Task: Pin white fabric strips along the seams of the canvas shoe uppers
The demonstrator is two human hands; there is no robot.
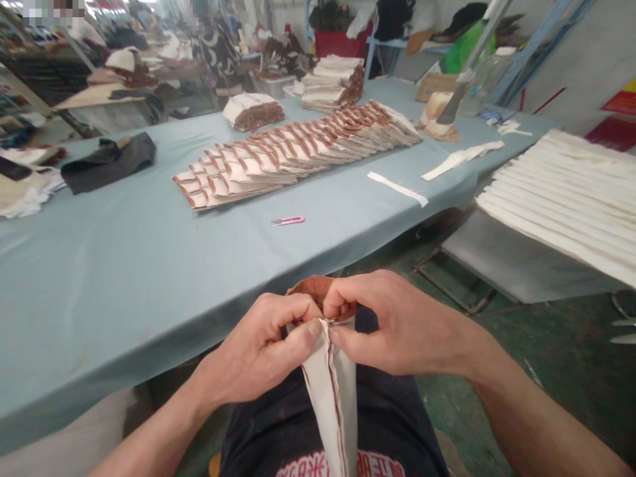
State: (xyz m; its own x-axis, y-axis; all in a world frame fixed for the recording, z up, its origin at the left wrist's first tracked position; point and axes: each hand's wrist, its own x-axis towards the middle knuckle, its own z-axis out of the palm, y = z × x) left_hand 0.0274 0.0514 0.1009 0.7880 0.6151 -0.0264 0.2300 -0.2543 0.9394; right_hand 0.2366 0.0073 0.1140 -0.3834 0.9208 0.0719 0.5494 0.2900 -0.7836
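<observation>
A white cloth piece (320,377) with a brown seam is held up by its top end between the two hands. Its edge is pinched by the left hand (275,334) between thumb and forefinger; just beside, the same end is pinched by the right hand (397,324), its other fingers curled. A brown lining (313,286) is shown behind the fingertips. Below the hands, the lower part is hung in front of a dark apron (397,404). Beyond both hands, pink snips (289,220) are laid on the blue-covered worktop (163,265), and farther off a long row of overlapped white-and-brown pieces (293,152) is spread. Past the right hand, two white strips (397,188) are laid near the worktop's edge; well to its right, white cloths (561,199) are piled in layers.
</observation>
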